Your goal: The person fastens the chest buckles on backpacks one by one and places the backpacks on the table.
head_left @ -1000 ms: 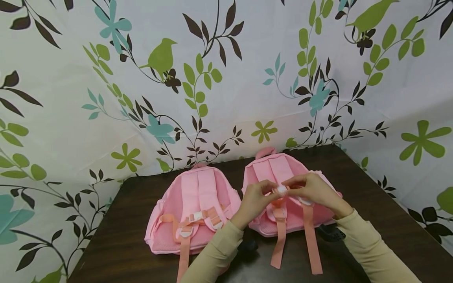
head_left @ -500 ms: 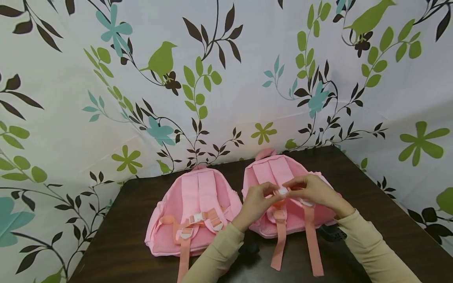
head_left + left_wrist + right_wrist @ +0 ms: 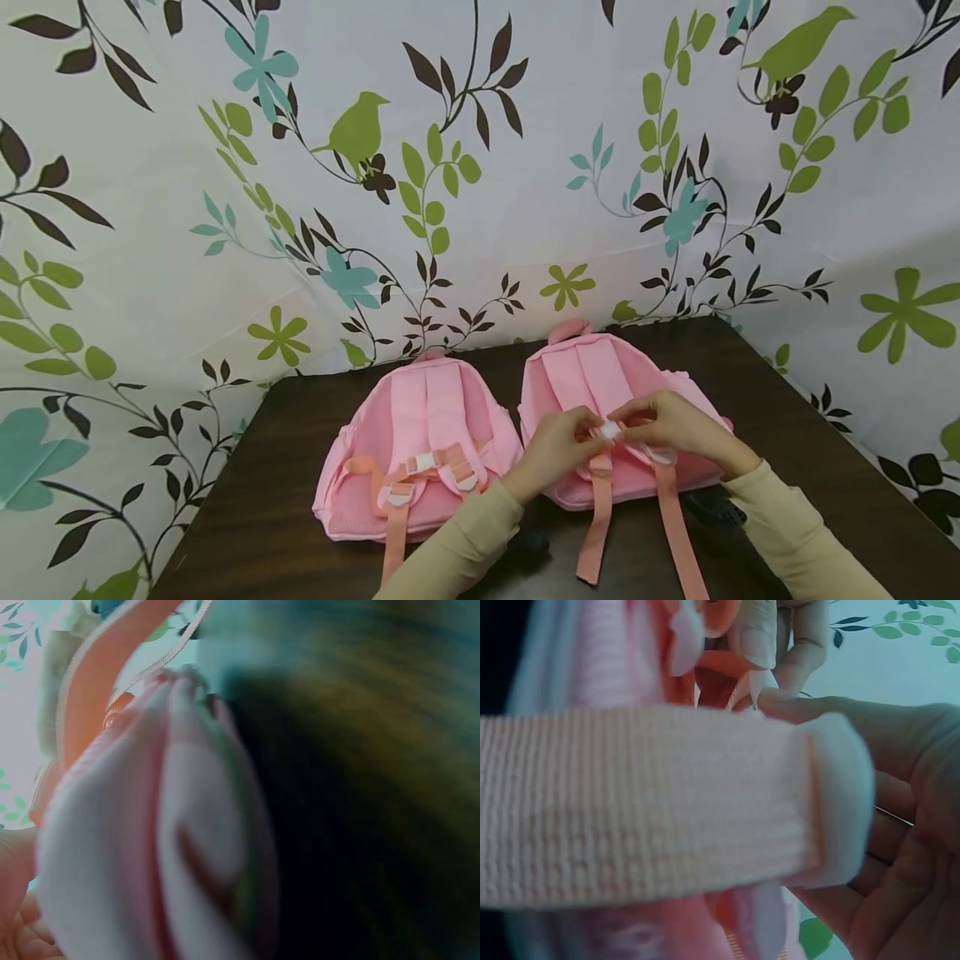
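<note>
Two pink backpacks lie with their strap sides up. Over the right backpack (image 3: 637, 371), both hands pinch a small white buckle (image 3: 609, 430) on an orange strap between thumb and fingers. My left hand (image 3: 551, 450) has it from the left, my right hand (image 3: 678, 427) from the right. In the right wrist view, a broad webbing strap (image 3: 645, 806) with a white strap adjuster (image 3: 844, 802) covers part of the right hand. The left wrist view shows mostly the backpack's side (image 3: 112, 825), with part of the left hand (image 3: 22, 922) at the edge.
The left backpack (image 3: 360, 492) lies beside the left forearm, its own white buckle (image 3: 423, 462) joined across the straps. Loose orange strap ends (image 3: 596, 533) hang toward the near side of the dark table (image 3: 247, 500). A patterned cloth (image 3: 480, 208) stands behind. Black objects sit below both wrists.
Both hands have lowered slightly toward the right backpack with the buckle between them. The head view has shifted a little. The left backpack stays where it was.
</note>
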Demonstrator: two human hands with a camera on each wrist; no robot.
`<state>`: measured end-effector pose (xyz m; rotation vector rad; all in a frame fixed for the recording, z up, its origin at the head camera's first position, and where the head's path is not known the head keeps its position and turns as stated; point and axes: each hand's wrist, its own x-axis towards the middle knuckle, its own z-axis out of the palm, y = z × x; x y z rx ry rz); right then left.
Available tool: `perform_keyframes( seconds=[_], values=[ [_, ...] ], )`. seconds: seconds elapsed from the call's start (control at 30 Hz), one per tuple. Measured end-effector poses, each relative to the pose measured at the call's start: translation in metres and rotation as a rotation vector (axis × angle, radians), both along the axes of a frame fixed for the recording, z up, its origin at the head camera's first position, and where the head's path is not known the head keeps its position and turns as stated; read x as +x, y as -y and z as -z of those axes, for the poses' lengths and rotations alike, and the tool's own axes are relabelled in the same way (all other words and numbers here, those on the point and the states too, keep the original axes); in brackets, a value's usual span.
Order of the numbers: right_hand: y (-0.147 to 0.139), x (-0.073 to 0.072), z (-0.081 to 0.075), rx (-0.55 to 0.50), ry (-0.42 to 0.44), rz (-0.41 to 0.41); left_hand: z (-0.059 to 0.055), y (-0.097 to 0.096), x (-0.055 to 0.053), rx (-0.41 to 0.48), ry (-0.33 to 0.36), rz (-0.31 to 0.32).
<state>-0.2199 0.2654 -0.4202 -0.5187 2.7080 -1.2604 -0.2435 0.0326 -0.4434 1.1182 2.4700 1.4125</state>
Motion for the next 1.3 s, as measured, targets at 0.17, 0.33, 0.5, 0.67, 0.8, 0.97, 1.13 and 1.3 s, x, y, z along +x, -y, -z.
perform_keyframes(
  seconds=[0.17, 0.33, 0.5, 0.67, 0.8, 0.97, 1.13, 1.3],
  values=[
    [0.0, 0.002, 0.014, 0.013, -0.008, -0.019, 0.009, -0.002, 0.004, -0.076, -0.037, -0.023],
    [0.0, 0.0, 0.017, 0.023, -0.011, -0.008, 0.012, -0.003, 0.005, -0.083, -0.087, -0.027],
    [0.002, -0.001, 0.017, 0.031, 0.001, -0.015, 0.012, -0.003, 0.005, -0.088, -0.097, -0.029],
    [0.001, -0.001, 0.02, 0.044, -0.018, -0.032, 0.015, -0.004, 0.006, -0.081, -0.081, -0.028],
    [0.0, -0.002, 0.023, 0.044, -0.021, -0.031, 0.017, -0.003, 0.006, -0.079, -0.088, -0.03],
    [0.0, -0.002, 0.024, 0.032, -0.016, -0.035, 0.017, -0.002, 0.006, -0.077, -0.069, -0.025],
    [-0.001, 0.0, 0.019, 0.011, -0.005, -0.048, 0.014, 0.002, 0.005, -0.092, -0.092, -0.016],
    [-0.005, 0.005, 0.005, -0.017, -0.059, -0.035, -0.005, 0.02, 0.011, -0.089, -0.177, -0.029]
  ],
)
